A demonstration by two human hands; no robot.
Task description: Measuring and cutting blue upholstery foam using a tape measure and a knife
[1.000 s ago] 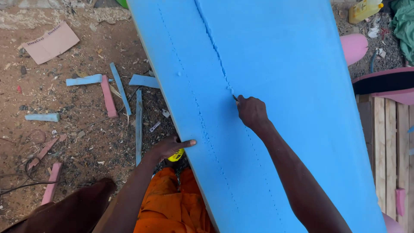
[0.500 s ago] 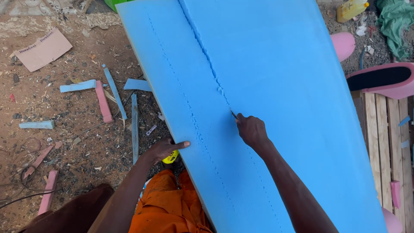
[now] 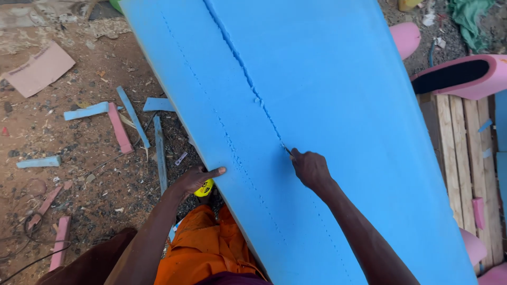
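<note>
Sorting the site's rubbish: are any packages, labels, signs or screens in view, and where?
Flat piece of cardboard: on the dirt at upper left, roughly rectangular, pinkish tan, any marks too small to tell.
Small yellow object: below the left hand at the blue foam sheet's edge, rounded, with a dark patch, perhaps a label.
No signs or screens.

Blue foam sheet (image 3: 338,105) cut off at top and bottom edges. Blade in right hand (image 3: 311,169) mostly hidden by fist, only tip shows. Yellow object (image 3: 204,189) half hidden under left hand (image 3: 195,179); kind unclear. Pink foam block (image 3: 459,76) cropped at right edge.
</note>
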